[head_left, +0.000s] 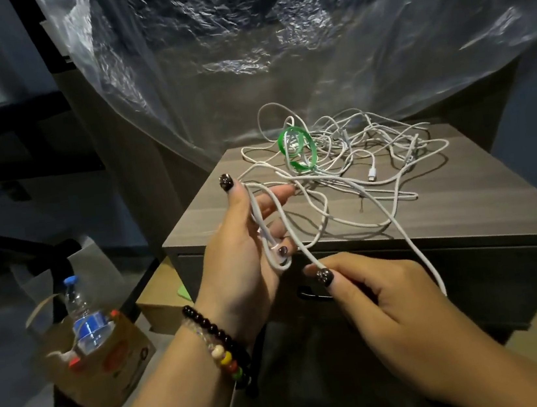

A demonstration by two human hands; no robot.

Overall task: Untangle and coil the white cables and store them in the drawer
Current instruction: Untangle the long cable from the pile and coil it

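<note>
Over the cabinet (464, 198), both the left hand (243, 257) and right hand (371, 295) pinch white cables (340, 159); the bottle (85, 316) label is unreadable.

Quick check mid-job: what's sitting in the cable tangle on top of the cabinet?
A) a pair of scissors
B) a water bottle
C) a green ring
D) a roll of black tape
C: a green ring stands among the white cables on the cabinet top; the water bottle is down in a box on the floor.
</note>
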